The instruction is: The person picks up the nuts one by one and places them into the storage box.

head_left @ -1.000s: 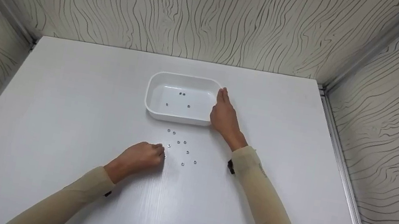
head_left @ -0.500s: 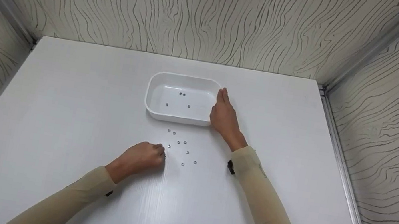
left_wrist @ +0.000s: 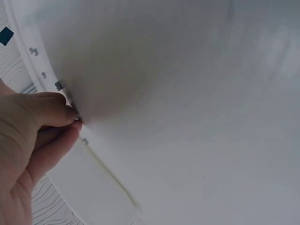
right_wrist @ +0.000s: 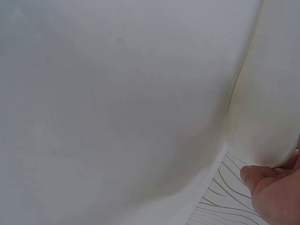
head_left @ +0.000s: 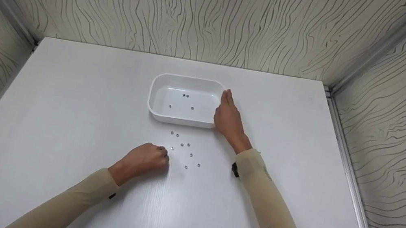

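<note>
Much tabletop (head_left: 64, 107) stretches left of the tray (head_left: 181, 121); before it, we see the left hand (head_left: 144, 158) pinching one of the metal nuts (head_left: 181, 144), barely visible. Eight more lie loose there, four inside the tray; against its right edge the right hand (head_left: 230, 120) rests straight-fingered, its sleeve (head_left: 271, 208) lettering too small to read.

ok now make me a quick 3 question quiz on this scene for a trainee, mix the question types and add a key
1. How many metal nuts can be seen inside the white tray in the head view?
2. Which hand touches the white tray?
a) left
b) right
c) neither
3. True or false: all the metal nuts are in the white tray.

Key:
1. Four.
2. b, the right hand, at one end of the white tray.
3. False; several lie on the table in front of it.
</note>
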{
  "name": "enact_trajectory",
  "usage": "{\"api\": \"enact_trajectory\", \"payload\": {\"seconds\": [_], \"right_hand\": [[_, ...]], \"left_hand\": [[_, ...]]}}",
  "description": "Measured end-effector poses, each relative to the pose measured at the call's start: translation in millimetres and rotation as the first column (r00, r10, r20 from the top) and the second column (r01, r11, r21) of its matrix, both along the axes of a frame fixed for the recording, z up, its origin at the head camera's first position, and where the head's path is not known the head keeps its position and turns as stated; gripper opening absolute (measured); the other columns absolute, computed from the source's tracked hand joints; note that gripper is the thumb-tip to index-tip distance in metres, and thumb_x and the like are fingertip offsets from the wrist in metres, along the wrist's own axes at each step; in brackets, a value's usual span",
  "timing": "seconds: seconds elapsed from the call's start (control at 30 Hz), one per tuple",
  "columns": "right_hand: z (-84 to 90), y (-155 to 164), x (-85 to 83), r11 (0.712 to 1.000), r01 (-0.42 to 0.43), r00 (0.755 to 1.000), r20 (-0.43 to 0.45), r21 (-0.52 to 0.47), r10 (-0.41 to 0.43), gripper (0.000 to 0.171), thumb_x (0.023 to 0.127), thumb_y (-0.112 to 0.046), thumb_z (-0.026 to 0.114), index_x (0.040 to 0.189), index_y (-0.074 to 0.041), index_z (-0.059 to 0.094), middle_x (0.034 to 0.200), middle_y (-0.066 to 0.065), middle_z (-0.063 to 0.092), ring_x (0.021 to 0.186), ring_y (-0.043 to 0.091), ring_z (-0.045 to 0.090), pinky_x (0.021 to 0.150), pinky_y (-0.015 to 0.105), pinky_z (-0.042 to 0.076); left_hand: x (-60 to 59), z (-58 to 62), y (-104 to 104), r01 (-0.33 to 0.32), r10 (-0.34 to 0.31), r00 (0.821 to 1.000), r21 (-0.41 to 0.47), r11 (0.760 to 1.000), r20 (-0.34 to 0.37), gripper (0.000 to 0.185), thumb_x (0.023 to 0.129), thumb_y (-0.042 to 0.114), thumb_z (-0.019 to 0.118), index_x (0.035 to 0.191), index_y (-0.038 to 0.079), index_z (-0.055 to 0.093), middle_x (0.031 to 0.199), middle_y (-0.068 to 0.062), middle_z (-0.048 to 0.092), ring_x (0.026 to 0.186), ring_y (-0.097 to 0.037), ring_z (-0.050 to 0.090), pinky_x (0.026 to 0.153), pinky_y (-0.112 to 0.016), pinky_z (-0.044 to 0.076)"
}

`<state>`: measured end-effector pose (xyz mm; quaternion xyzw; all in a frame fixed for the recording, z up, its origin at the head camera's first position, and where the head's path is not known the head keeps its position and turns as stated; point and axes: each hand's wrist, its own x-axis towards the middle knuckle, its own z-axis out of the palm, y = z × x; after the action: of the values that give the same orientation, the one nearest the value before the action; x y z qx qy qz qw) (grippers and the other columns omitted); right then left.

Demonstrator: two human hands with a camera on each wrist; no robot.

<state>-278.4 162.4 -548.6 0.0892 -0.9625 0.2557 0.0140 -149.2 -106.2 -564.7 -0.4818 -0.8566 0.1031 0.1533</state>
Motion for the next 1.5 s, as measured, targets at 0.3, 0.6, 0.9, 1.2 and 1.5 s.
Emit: {"api": "enact_trajectory", "payload": {"seconds": [0.3,0.6,0.9,1.2,1.5], "right_hand": [[0.8,-0.5,0.0,1.000,-0.003,1.000,0.002,-0.001,0.003,0.057,0.110,-0.009,0.041,0.161,0.010,0.023,0.172,0.029,0.023,0.160,0.038,0.029,0.129,0.046,0.035],[0.5,0.5,-1.8,1.000,0.008,0.999,0.038,-0.019,-0.007,0.060,0.110,-0.011,0.041,0.163,0.008,0.020,0.174,0.026,0.019,0.161,0.037,0.026,0.131,0.046,0.032],[-0.4,0.5,-2.5,1.000,0.014,0.999,0.030,-0.006,-0.014,0.059,0.111,-0.012,0.040,0.163,0.008,0.020,0.174,0.026,0.019,0.160,0.038,0.029,0.130,0.046,0.034],[-0.8,-0.1,-0.2,1.000,0.013,0.999,0.033,-0.028,-0.012,0.059,0.111,-0.012,0.041,0.163,0.007,0.021,0.174,0.025,0.019,0.161,0.037,0.025,0.132,0.046,0.030],[-0.7,-0.7,-1.5,1.000,0.011,1.000,0.024,-0.014,-0.011,0.057,0.111,-0.012,0.039,0.162,0.009,0.023,0.173,0.027,0.021,0.159,0.038,0.031,0.128,0.047,0.038]], "left_hand": [[2.1,-0.9,1.0,-0.015,0.015,1.000,0.009,1.000,-0.001,0.014,0.077,0.001,0.088,0.081,0.012,0.079,0.074,0.001,0.074,0.063,-0.011,0.068,0.054,-0.025,0.059],[1.6,-0.5,0.5,0.004,-0.005,0.999,-0.012,1.000,-0.042,0.018,0.077,-0.002,0.086,0.082,0.013,0.079,0.073,0.001,0.071,0.057,-0.010,0.060,0.051,-0.025,0.058],[-0.4,2.1,2.1,0.009,-0.009,1.000,0.001,1.000,-0.019,0.020,0.075,-0.003,0.086,0.079,0.015,0.078,0.073,0.002,0.073,0.057,-0.011,0.063,0.053,-0.026,0.059],[2.3,-0.2,0.7,0.001,0.000,0.999,0.008,1.000,-0.043,0.017,0.077,-0.004,0.085,0.084,0.011,0.080,0.075,-0.001,0.071,0.057,-0.012,0.064,0.052,-0.024,0.059],[2.9,-2.7,-1.2,0.000,-0.001,0.993,-0.003,1.000,-0.114,0.016,0.078,0.001,0.088,0.088,0.012,0.081,0.077,0.000,0.068,0.057,-0.008,0.063,0.053,-0.020,0.059]]}}
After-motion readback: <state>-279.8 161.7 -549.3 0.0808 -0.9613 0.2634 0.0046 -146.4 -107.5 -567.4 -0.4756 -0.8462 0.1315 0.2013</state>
